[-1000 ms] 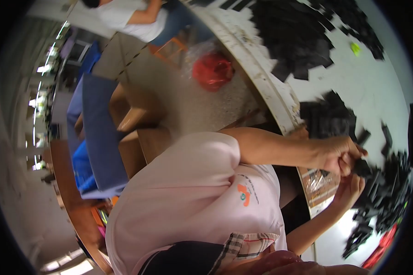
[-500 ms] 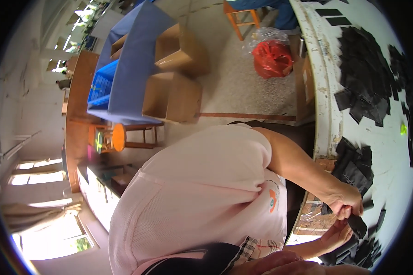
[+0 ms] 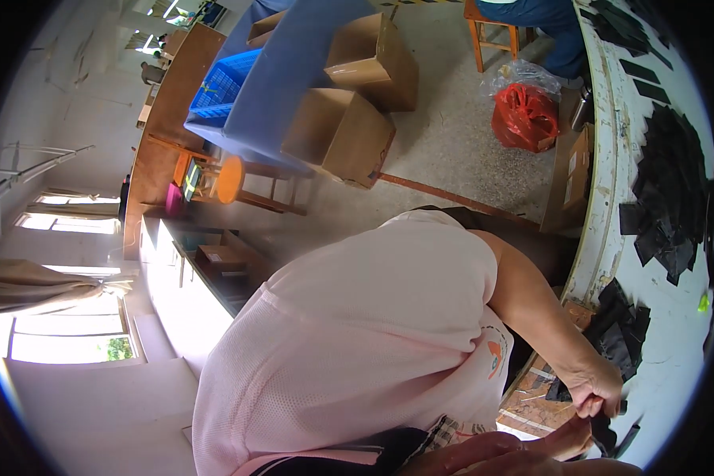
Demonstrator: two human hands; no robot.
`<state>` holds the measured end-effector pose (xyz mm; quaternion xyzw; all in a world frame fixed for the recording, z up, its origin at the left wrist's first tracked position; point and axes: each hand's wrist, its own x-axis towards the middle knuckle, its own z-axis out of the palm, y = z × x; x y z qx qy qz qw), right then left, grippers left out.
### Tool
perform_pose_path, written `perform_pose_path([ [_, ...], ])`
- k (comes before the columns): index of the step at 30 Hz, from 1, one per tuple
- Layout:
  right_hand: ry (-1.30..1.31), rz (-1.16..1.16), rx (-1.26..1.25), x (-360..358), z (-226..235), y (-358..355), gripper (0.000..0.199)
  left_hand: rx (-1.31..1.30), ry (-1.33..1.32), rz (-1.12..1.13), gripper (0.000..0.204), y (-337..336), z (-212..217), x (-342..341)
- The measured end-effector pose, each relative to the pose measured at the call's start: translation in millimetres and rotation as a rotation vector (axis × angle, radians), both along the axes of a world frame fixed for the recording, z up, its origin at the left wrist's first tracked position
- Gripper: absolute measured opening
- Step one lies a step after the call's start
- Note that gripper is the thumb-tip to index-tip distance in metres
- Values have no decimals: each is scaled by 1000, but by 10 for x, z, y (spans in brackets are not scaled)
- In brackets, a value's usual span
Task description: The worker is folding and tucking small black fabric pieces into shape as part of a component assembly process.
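My left hand [image 3: 596,390] is closed at the table's near edge, its fingers pinching a small black fabric piece [image 3: 603,435]. Just below it in the picture, my right hand [image 3: 571,438] meets the same piece with its fingers bent in, partly covered by my left hand and cut off by the lower part of the view. Beside my left wrist lies a loose heap of black fabric pieces [image 3: 620,329]. A narrow black strip [image 3: 628,439] rests on the tabletop close to my hands.
The pale worktable [image 3: 674,341] holds a bigger black pile [image 3: 668,190] and a small yellow-green item [image 3: 704,302]. Under its edge stand cardboard boxes [image 3: 535,401]. On the floor are a red plastic bag [image 3: 523,117], open cartons [image 3: 349,147] and a stool [image 3: 230,181]. Someone sits farther along [image 3: 555,32].
The whole view has turned and shifted, with the room's things sliding right. My hands have drawn closer together over the black piece, and less of my right hand shows.
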<state>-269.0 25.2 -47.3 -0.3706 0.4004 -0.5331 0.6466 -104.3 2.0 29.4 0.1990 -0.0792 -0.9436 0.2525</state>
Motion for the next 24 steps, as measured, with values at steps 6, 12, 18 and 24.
perform_pose_path([
  [6, 1, -5, -8, -206, -132, -57, 27, -216, 127, -67, 11, 9, 3, 46],
  [12, -3, -8, -22, 99, -102, -76, 26, -116, -98, -119, 12, 105, -278, 80],
  [18, 10, -25, -44, -194, -149, 25, 25, -5, 264, -23, 9, 56, -45, 73],
  [24, 67, -146, -69, 372, 134, 337, 24, -141, -107, -97, 8, 130, -341, 56],
])
